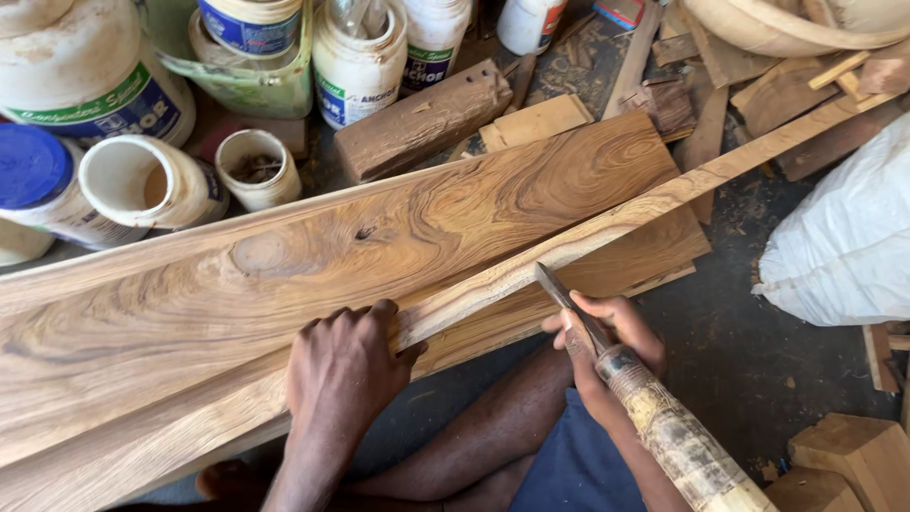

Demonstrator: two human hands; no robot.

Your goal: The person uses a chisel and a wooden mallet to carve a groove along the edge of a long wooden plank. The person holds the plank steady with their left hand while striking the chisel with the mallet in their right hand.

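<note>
A wide, strongly grained wooden board (313, 256) lies across my lap, running from lower left to upper right. A narrow pale wooden strip (607, 223) lies along its near edge. My left hand (346, 365) presses flat on the strip and the board's edge. My right hand (607, 341) grips a chisel (569, 299) with a taped wooden handle (678, 441); its metal blade tip touches the strip's near edge.
White plastic tubs and jars (355, 62) crowd the upper left, one open jar (256, 166) beside them. Wood offcuts (422, 118) lie behind the board. A white sack (844, 237) sits at right, wooden blocks (853, 455) at lower right, dark floor below.
</note>
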